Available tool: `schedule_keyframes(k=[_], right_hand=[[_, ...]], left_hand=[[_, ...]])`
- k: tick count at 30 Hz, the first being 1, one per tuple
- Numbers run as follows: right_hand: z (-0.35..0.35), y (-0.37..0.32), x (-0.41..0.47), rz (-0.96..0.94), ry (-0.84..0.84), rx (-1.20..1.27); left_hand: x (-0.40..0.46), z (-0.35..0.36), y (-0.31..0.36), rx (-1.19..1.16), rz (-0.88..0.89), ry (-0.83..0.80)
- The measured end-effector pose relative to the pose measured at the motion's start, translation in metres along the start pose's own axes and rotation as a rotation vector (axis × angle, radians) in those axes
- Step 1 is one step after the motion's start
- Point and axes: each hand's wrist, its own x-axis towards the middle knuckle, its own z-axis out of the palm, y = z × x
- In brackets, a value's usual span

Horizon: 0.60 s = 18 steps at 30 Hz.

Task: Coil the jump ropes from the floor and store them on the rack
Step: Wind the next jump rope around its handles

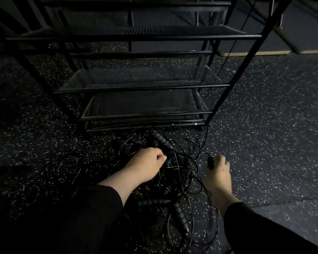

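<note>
On the speckled floor [264, 125] just in front of the black mesh rack [141, 87] lies a tangle of jump ropes [180, 173], thin black cords looped over one another with several ribbed handles among them. Both hands are down in it. The left hand [147, 163] is curled, fingertips pinching cord at the middle of the heap, just beside a ribbed handle [161, 140] whose long axis runs from the rack down and to the right. The right hand [218, 166] grips the top of another handle [210, 162] at the pile's right edge, and a cord climbs from near there towards the rack's right post (whether it is that handle's own cord I cannot tell). The rack shelves sit directly ahead and above. Judging by this, the coming move turns on drawing the right hand's rope out rightward, away from the heap, while the nearer left hand keeps the other loops down.
</note>
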Motion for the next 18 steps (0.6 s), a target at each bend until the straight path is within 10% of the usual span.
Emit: schedule_keyframes(k=[10, 18], right_hand=[[-0.08, -0.125, -0.002, 0.08, -0.409, 0.497], [-0.177, -0.237, -0.098, -0.614, -0.567, 0.052]], left_hand=[[-0.048, -0.059, 0.032, -0.007, 0.083, 0.178], [-0.119, -0.099, 0.066, -0.139, 0.145, 0.303]])
